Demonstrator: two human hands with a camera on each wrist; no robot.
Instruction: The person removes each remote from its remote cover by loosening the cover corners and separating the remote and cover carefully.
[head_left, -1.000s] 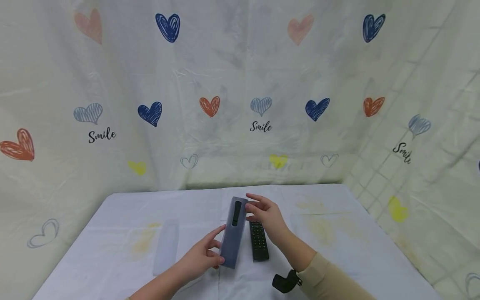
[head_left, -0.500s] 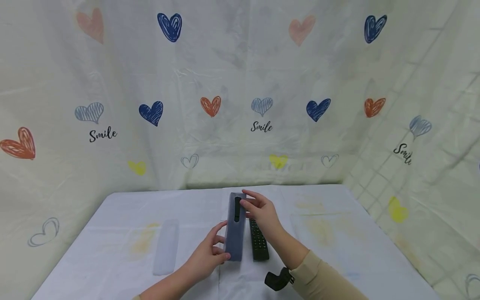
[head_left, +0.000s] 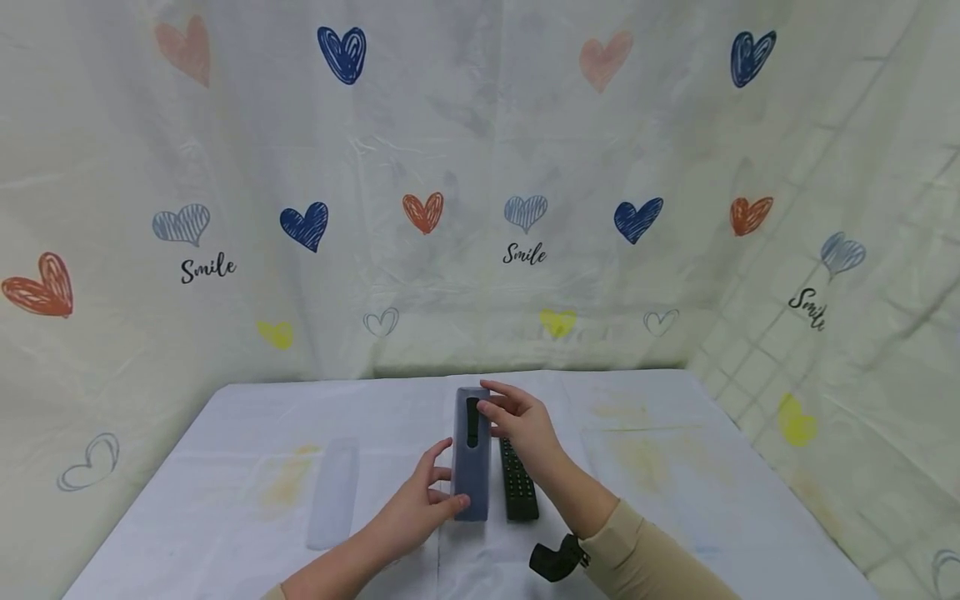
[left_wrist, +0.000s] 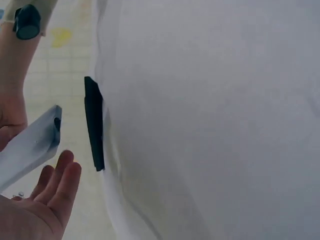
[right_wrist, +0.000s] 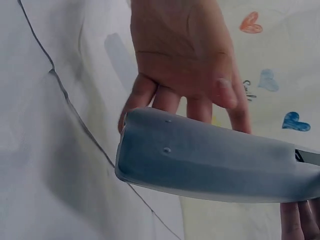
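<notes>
A long grey-blue case (head_left: 471,475) with a dark oval slot near its far end is held between both hands over the table. My left hand (head_left: 416,508) holds its near end, thumb at the front edge and fingers along the left side. At the far end, my right hand (head_left: 525,429) pinches the right edge beside the slot. The right wrist view shows the case's smooth surface (right_wrist: 210,160) with two small bumps and the left hand (right_wrist: 180,55) behind it. A black remote control (head_left: 519,483) lies just right of the case, its top partly hidden by the right hand.
A pale translucent strip (head_left: 333,493) lies on the white-covered table (head_left: 247,467), left of the hands. A black device (head_left: 555,558) sits at the right wrist. A heart-printed curtain (head_left: 465,292) rises behind the table's far edge.
The case has swung from a slant to nearly straight up and down, its near end now slightly further right. The right hand moved slightly left with it; the left thumb sits further across its front.
</notes>
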